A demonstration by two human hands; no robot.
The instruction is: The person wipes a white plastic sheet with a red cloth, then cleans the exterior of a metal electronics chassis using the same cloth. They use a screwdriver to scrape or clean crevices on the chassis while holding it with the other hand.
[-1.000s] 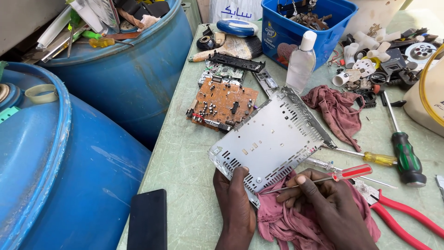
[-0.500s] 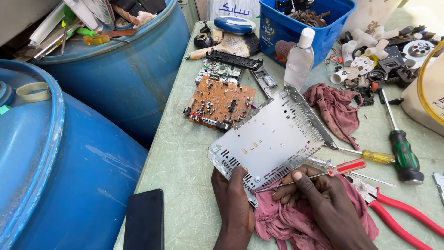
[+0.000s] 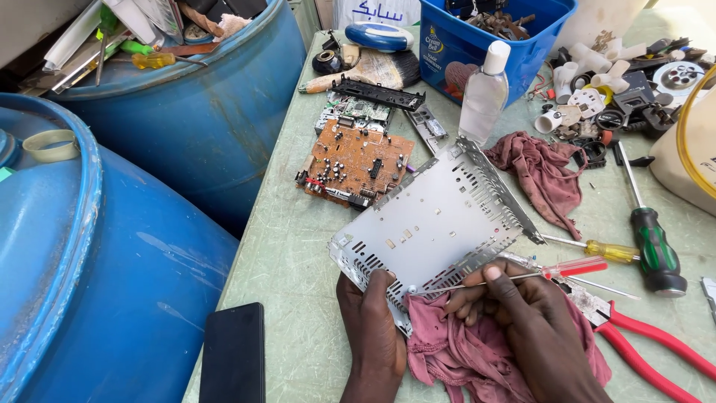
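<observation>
On the green workbench, a perforated metal chassis lies tilted, its near edge over a pink rag. The left hand grips the chassis's near corner, thumb curled over the rim. The right hand pinches a thin red-handled screwdriver, tip at the rim near a small fastener. Good practice, judged from this view: keep the chassis pinned flat, seat the tip squarely, and press along the shaft. A brown circuit board lies well apart.

A repair workshop: a bench strewn with screwdrivers, pliers, circuit boards and loose parts.
</observation>
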